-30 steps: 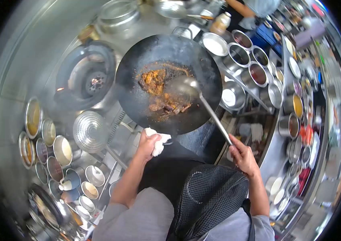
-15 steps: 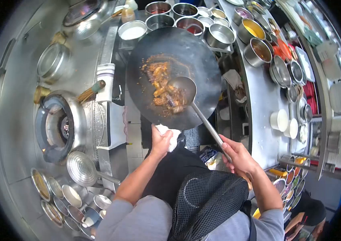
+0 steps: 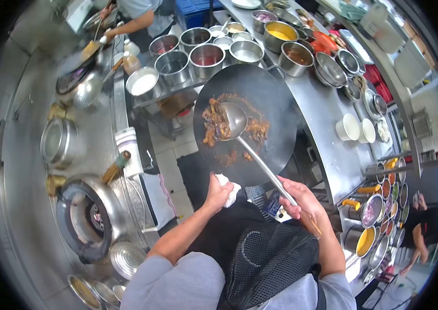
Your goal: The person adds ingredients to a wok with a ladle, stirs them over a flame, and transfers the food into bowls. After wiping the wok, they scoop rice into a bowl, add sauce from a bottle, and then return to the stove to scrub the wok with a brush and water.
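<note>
My left hand [image 3: 220,192] is closed around a folded white cloth [image 3: 230,189] at the near edge of a large dark wok [image 3: 278,139]; the part gripped under the cloth is hidden. In my right hand [image 3: 301,200] is the long handle of a steel ladle [image 3: 236,122], its wooden end sticking out past the palm. The ladle's bowl lies inside the wok, against saucy browned pieces of food [image 3: 211,124]. More sauce and bits cling to the wok's right side, and faint steam hangs over it.
A burner ring [image 3: 87,219] stands at left, with a whisk brush [image 3: 117,166] and a perforated strainer [image 3: 127,260] nearby. Sauce pots [image 3: 207,61] line the wok's far side. A steel counter [image 3: 314,116] holds white bowls [image 3: 348,127]. A co-worker [image 3: 139,20] cooks at upper left; another person [image 3: 425,227] is at right.
The view has turned, and the wok now sits farther right, over the counter's side. The ladle has swept leftward through the food, which is split into two patches. Both hands keep their grips.
</note>
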`<state>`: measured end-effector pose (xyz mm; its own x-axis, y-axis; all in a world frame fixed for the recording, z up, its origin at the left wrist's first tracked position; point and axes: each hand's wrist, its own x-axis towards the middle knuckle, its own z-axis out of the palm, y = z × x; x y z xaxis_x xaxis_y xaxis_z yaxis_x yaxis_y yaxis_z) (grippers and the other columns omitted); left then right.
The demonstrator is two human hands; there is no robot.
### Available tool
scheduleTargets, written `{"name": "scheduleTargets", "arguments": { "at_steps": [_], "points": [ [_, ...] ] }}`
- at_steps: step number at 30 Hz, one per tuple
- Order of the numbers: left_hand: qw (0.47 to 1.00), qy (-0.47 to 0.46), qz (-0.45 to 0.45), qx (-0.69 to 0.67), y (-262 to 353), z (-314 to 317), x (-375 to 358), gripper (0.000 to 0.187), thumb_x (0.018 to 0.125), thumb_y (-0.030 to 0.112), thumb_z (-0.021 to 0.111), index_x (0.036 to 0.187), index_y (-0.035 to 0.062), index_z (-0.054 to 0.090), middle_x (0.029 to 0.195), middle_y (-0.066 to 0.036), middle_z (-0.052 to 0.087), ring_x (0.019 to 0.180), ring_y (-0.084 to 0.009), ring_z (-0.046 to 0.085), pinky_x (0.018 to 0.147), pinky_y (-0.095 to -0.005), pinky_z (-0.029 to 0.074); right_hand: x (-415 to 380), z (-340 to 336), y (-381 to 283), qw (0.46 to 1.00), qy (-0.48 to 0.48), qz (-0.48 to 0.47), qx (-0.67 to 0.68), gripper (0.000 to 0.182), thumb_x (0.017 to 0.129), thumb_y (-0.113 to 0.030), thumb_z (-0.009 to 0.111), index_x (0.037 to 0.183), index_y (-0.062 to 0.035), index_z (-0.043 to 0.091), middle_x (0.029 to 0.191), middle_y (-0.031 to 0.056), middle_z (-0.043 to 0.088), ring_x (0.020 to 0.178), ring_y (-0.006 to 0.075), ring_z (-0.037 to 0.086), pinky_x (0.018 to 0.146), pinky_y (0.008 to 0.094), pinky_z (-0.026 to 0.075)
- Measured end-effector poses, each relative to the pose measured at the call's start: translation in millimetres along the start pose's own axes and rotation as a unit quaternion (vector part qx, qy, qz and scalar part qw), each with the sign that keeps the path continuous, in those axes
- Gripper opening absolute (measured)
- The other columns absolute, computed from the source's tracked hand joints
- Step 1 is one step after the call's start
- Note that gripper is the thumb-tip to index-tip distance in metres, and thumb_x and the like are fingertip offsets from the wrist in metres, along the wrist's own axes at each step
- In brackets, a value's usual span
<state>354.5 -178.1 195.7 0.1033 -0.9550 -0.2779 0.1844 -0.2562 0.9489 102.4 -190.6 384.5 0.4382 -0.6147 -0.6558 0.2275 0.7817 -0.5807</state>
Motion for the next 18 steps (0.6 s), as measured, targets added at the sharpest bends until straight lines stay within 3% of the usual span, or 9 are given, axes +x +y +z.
{"name": "scheduleTargets", "arguments": {
  "at_steps": [3, 5, 8, 14, 18],
  "points": [
    [0.999, -0.037, -0.018, 0.033, 10.6, -6.9, 9.6, 0.042, 0.078, 0.003, 0.061, 0.113, -0.0029, 0.038, 0.094, -0.010, 0.051, 0.079, -0.0168, 0.055, 0.069, -0.0312, 0.051, 7.4, 0.8, 10.7, 0.999, -0.001, -0.031, 0.039, 0.055, 0.101, -0.030, 0.051, 0.148, -0.0076, 0.033, 0.066, 0.0032, 0.052, 0.040, 0.0033, 0.037, 0.032, 0.0179, 0.032],
    [0.993, -0.043, -0.087, -0.062, 25.7, -7.0, 12.2, 0.040, 0.076, -0.006, 0.054, 0.112, 0.0020, 0.039, 0.092, -0.009, 0.052, 0.069, -0.0182, 0.061, 0.054, -0.0308, 0.054, 7.7, 5.8, 16.9, 0.996, 0.024, -0.052, 0.062, 0.054, 0.101, -0.029, 0.051, 0.148, -0.0085, 0.033, 0.066, 0.0033, 0.052, 0.040, 0.0035, 0.038, 0.032, 0.0184, 0.031],
    [0.983, -0.085, -0.139, -0.081, 43.7, -9.0, 22.2, 0.034, 0.077, -0.006, 0.054, 0.106, 0.0035, 0.040, 0.088, -0.009, 0.054, 0.067, -0.0192, 0.062, 0.049, -0.0309, 0.053, -24.0, 4.5, 30.4, 0.990, 0.035, -0.090, 0.099, 0.055, 0.101, -0.028, 0.051, 0.149, -0.0086, 0.032, 0.066, 0.0028, 0.051, 0.039, 0.0034, 0.037, 0.031, 0.0182, 0.031],
    [0.979, -0.117, -0.154, -0.070, 70.5, 21.2, 51.4, 0.023, 0.078, -0.002, 0.055, 0.097, 0.0039, 0.044, 0.081, -0.008, 0.056, 0.066, -0.0214, 0.063, 0.051, -0.0338, 0.053, -41.1, 1.5, 41.5, 0.975, 0.068, -0.144, 0.154, 0.069, 0.095, -0.013, 0.061, 0.152, -0.0100, 0.024, 0.070, 0.0016, 0.049, 0.040, 0.0013, 0.038, 0.032, 0.0167, 0.031],
    [0.969, -0.177, -0.143, -0.095, 75.6, 48.7, 77.2, 0.020, 0.077, -0.002, 0.054, 0.094, 0.0043, 0.045, 0.080, -0.010, 0.057, 0.068, -0.0251, 0.066, 0.050, -0.0352, 0.054, -55.7, -21.2, 48.5, 0.945, 0.040, -0.198, 0.256, 0.059, 0.098, -0.010, 0.052, 0.151, -0.0131, 0.026, 0.067, 0.0008, 0.043, 0.040, 0.0025, 0.036, 0.030, 0.0178, 0.032]
  ]
}}
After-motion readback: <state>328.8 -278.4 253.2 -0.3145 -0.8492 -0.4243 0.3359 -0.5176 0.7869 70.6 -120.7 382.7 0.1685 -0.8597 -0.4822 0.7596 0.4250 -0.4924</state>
